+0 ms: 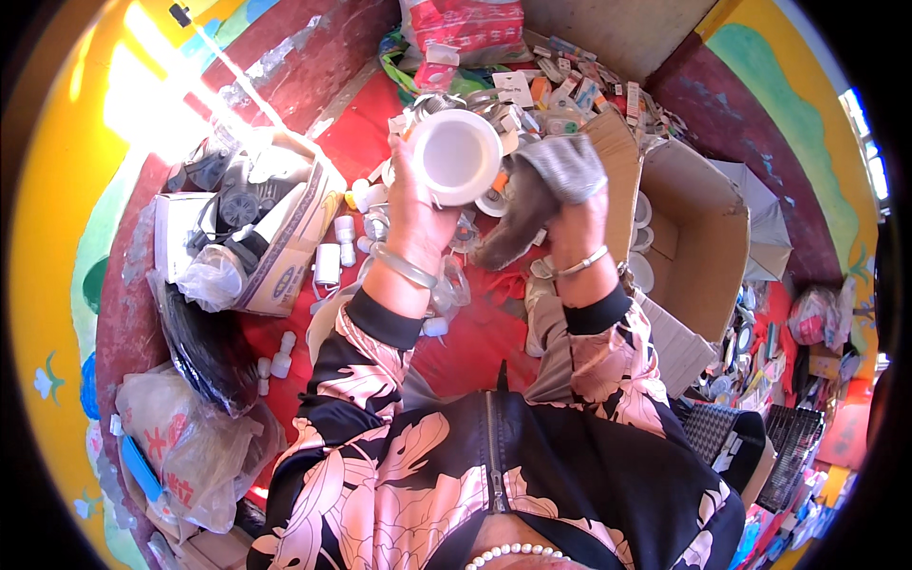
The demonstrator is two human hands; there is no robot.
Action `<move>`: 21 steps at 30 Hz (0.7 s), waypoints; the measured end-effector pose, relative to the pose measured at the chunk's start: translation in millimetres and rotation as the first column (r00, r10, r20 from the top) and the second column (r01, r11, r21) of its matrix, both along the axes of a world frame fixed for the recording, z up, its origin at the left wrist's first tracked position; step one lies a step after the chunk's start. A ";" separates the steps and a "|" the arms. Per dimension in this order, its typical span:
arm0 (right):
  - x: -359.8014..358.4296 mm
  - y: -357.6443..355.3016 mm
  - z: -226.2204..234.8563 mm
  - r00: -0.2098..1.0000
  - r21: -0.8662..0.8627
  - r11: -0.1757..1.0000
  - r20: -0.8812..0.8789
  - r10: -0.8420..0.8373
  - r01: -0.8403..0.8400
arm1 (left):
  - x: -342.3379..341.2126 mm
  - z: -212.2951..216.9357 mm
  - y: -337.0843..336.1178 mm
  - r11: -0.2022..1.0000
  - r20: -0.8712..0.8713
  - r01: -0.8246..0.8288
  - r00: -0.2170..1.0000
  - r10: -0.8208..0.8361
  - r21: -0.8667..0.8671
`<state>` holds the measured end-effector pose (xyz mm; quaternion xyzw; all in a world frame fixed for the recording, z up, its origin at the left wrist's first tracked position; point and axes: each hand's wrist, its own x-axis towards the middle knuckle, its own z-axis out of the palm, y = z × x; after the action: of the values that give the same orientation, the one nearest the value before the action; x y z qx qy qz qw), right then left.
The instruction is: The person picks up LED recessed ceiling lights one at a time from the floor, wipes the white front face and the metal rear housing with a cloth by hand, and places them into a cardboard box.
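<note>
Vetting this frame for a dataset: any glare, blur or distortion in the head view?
Head view: glare washes out the painted wall at upper left; head view: the right hand and its grey cloth look soft, probably motion blur; head view: the white dish in the left hand keeps a readable rim; head view: fisheye bends straight edges, corners black.

Right hand [579,226], its fingers mostly hidden by a blurred grey cloth [567,167]

translucent plastic bag [190,446]: lower left | red package [475,30]: top | cardboard carton [299,237]: left
</note>
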<state>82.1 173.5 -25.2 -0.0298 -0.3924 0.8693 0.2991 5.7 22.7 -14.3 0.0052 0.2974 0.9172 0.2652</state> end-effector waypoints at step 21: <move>21.6 -1.0 23.5 0.977 0.024 0.978 -0.048 0.209 -0.209 | -7.8 -2.0 -29.9 0.521 -0.233 0.426 0.888 -0.396 0.740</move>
<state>103.7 172.5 -1.8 0.0364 -0.3939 0.8927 0.2161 -2.1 -7.3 -16.3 0.2045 -0.1306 0.8646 0.4399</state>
